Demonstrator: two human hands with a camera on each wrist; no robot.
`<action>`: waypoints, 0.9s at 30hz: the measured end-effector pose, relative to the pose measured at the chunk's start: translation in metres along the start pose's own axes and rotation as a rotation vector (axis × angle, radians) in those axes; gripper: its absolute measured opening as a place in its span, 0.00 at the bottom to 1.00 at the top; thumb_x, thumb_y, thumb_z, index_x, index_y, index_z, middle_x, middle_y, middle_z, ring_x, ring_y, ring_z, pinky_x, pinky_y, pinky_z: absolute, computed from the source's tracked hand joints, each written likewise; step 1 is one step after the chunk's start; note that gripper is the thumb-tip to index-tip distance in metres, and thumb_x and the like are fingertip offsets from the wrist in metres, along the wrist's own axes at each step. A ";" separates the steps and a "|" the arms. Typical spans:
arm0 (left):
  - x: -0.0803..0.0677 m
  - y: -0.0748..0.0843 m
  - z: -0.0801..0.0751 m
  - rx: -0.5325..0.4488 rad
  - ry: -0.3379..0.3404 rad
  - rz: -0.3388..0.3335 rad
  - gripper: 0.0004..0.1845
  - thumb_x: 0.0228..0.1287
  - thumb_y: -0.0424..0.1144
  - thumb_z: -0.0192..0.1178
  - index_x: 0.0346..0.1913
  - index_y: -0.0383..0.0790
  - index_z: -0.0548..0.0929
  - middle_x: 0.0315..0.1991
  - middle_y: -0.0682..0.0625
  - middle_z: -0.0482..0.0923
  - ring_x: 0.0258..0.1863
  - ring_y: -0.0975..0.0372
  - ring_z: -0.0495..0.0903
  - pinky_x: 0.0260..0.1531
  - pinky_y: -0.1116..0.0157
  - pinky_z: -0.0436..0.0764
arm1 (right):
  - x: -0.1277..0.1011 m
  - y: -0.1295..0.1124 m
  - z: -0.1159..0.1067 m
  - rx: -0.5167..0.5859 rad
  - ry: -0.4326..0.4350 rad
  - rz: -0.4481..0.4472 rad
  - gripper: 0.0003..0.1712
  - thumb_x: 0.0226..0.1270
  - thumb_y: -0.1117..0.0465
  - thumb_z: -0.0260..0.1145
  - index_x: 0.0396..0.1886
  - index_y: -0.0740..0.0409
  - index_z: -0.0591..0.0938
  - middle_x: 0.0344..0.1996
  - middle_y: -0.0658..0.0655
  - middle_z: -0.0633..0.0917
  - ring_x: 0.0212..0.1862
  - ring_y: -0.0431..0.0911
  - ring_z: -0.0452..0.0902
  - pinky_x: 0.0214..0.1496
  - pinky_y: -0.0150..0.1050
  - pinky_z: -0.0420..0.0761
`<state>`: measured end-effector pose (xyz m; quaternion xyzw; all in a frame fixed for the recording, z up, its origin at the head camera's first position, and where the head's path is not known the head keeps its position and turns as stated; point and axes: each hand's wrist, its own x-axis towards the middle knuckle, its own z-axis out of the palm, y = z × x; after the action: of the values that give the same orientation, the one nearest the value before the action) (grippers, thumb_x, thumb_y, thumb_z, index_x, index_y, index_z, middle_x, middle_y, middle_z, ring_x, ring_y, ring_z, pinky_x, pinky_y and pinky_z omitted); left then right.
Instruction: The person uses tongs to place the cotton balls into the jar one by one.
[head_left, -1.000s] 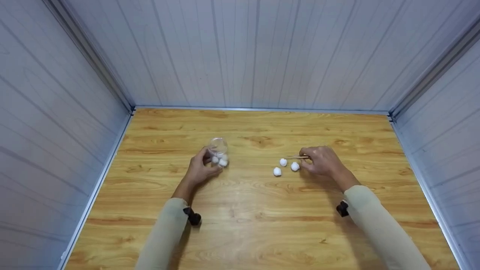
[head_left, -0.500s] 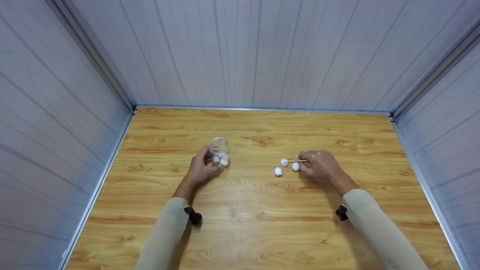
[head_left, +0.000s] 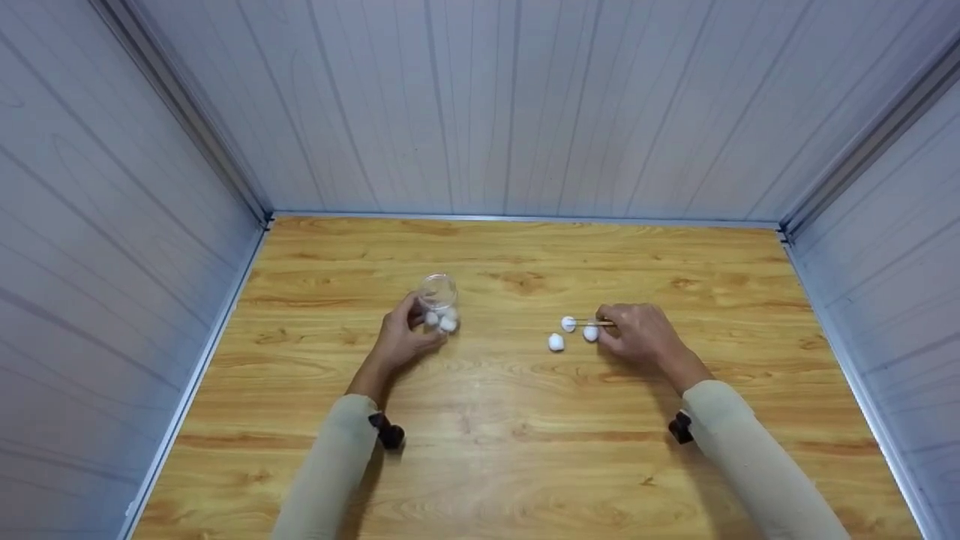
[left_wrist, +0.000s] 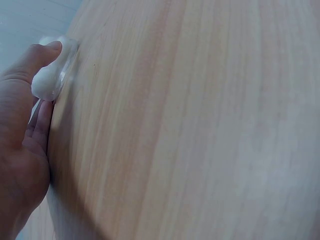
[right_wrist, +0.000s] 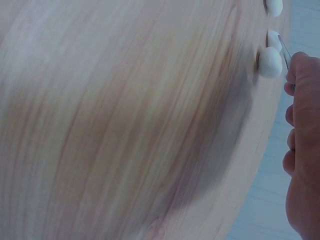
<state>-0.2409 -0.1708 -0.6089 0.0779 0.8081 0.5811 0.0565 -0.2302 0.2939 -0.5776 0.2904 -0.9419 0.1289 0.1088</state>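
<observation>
My left hand (head_left: 403,339) curls round a clear plastic jar (head_left: 437,288) on the table, thumb on the near side. Several white cotton balls (head_left: 448,322) lie inside it; in the left wrist view the thumb presses along the jar's wall. On the right, my right hand (head_left: 639,331) pinches slim tweezers (head_left: 604,323) that point left. Their tips overlap the farthest loose cotton ball (head_left: 568,324). A second cotton ball (head_left: 591,334) sits just under the fingertips, and a third cotton ball (head_left: 556,343) lies nearer and to the left.
The wood-grain table (head_left: 480,450) is bounded by a pale back panel (head_left: 480,112) and side panels at left and right. A metal strip (head_left: 525,219) runs along the table's far edge. Small black devices sit at both sleeve cuffs.
My right hand has moved slightly toward me, bringing the tweezers from just beyond the farthest cotton ball onto it. The left hand and jar have stayed put.
</observation>
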 end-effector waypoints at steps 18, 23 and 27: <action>0.001 -0.002 0.001 0.011 0.017 0.024 0.42 0.63 0.26 0.80 0.80 0.37 0.75 0.67 0.34 0.82 0.71 0.46 0.82 0.80 0.50 0.82 | 0.001 0.000 0.000 -0.007 0.050 -0.054 0.05 0.74 0.57 0.77 0.43 0.52 0.91 0.30 0.54 0.93 0.22 0.44 0.74 0.26 0.49 0.83; 0.001 -0.002 0.001 0.012 0.015 0.024 0.43 0.62 0.25 0.80 0.80 0.38 0.75 0.68 0.35 0.82 0.71 0.48 0.81 0.80 0.53 0.83 | 0.000 0.001 0.001 -0.001 0.050 -0.053 0.05 0.74 0.56 0.78 0.42 0.52 0.90 0.29 0.54 0.93 0.22 0.43 0.73 0.26 0.48 0.82; 0.002 -0.002 0.001 0.007 0.018 0.028 0.43 0.62 0.25 0.81 0.80 0.38 0.75 0.68 0.36 0.82 0.71 0.48 0.82 0.80 0.54 0.83 | 0.000 0.002 0.003 0.006 0.064 -0.070 0.05 0.74 0.57 0.78 0.41 0.52 0.89 0.29 0.54 0.92 0.23 0.43 0.75 0.26 0.47 0.82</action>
<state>-0.2423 -0.1700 -0.6117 0.0843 0.8095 0.5796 0.0408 -0.2315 0.2945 -0.5804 0.3192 -0.9268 0.1372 0.1427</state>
